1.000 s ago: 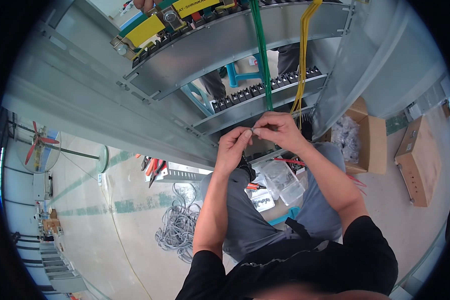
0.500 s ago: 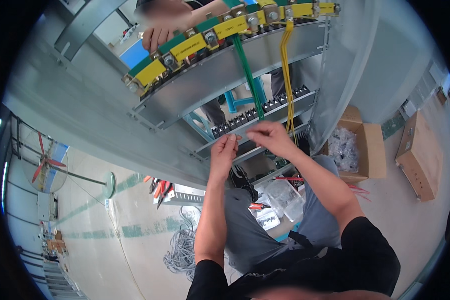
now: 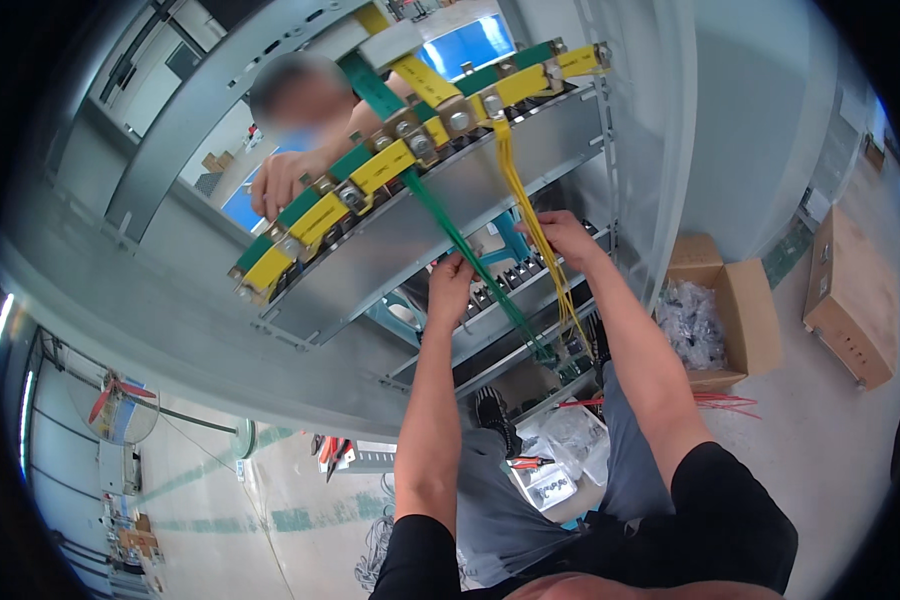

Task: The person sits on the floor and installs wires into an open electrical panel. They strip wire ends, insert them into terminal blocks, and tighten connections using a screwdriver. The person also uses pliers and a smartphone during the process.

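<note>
Both my hands reach into a grey metal cabinet, at a row of small black terminal blocks (image 3: 518,275) on a rail. My left hand (image 3: 450,287) is closed beside the green wires (image 3: 452,235), its fingertips together; what they hold is too small to make out. Farther right, my right hand (image 3: 568,240) is at the yellow wires (image 3: 513,180), which cover part of its fingers. Those fingers are bent and drawn together; anything in them is hidden. Above, both wire bundles hang from a bolted row of busbars (image 3: 384,166) with yellow and green sleeves.
Across the busbars rests another person's hand (image 3: 276,184). An open cardboard box (image 3: 748,310) with clear plastic bags stands at the right, near a brown box (image 3: 850,300). Between my legs lie a clear bag (image 3: 570,440) and a white tray (image 3: 548,490). Red-handled tools (image 3: 334,452) sit at the left.
My hands have moved apart and farther into the cabinet, the right one now behind the yellow wires. The view has shifted, showing more of the person opposite.
</note>
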A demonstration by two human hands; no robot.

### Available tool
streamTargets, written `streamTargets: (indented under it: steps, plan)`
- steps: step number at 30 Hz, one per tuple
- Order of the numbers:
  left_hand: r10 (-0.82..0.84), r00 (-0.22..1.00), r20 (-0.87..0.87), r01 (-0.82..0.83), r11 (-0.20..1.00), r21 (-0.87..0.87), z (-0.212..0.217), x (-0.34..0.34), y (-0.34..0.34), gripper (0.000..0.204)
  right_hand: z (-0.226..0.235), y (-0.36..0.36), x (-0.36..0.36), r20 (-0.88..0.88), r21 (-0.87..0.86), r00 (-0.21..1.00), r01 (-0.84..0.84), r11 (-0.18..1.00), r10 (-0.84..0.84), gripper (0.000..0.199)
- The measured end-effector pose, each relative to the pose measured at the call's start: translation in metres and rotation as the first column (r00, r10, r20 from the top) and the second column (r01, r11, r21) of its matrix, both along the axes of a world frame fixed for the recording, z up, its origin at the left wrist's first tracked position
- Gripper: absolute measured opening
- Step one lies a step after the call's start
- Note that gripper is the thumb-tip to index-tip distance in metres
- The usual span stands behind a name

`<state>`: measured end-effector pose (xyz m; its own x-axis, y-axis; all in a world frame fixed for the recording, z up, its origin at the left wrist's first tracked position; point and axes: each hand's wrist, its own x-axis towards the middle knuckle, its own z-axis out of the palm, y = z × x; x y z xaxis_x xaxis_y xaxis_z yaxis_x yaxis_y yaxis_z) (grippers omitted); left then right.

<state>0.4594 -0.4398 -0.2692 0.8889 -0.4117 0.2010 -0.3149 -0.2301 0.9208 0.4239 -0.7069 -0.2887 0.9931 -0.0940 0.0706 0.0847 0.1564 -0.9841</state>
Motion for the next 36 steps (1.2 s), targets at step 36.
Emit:
streamTargets:
  steps: [36]
  plan:
    - [0.163, 0.961, 0.224, -0.173, 0.985, 0.024, 0.031, -0.031, 0.019, 0.028, 0.021, 0.028, -0.003, 0.159, 0.646, 0.969, 0.043, 0.762, -0.19, 0.027]
